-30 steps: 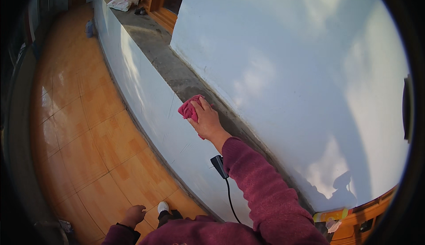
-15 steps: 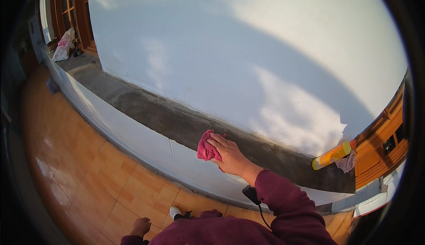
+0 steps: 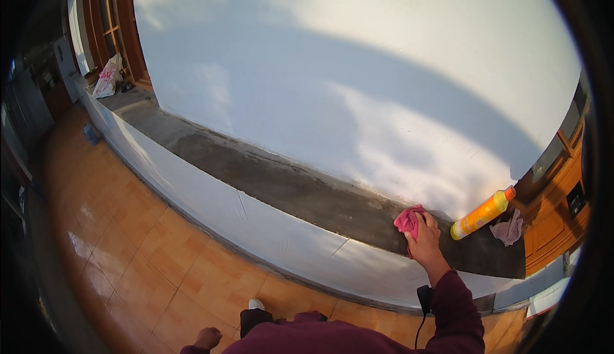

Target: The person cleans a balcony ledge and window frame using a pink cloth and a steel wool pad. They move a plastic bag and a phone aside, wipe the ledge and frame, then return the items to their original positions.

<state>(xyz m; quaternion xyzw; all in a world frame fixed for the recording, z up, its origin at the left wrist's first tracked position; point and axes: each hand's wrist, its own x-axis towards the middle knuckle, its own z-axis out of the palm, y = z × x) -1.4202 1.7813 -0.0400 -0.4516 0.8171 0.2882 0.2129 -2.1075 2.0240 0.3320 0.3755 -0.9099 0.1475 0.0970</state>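
Note:
My right hand [image 3: 425,242] grips a crumpled pink cloth [image 3: 409,221] and presses it on the dark grey ledge [image 3: 275,193], near its right end. Just right of the hand, a yellow-orange bottle [image 3: 480,216] with an orange cap stands on the ledge against the wall. Beyond the bottle, a greyish-pink rag [image 3: 508,228] lies bunched at the ledge's end. My left hand [image 3: 208,338] hangs low by my side over the floor. Its fingers are curled, and nothing shows in them.
A pale blue-white wall [image 3: 307,85] rises behind the ledge. On the far left end sits a white and pink plastic bag [image 3: 109,76] by a wooden-framed window [image 3: 114,31]. Brown wooden panelling [image 3: 551,216] borders the right. Orange tiles [image 3: 192,258] cover the floor, where a blue object [image 3: 90,134] stands.
My right hand has slid the pink cloth rightward along the ledge, closer to the bottle. The view has shifted slightly. My left hand still hangs low with curled fingers.

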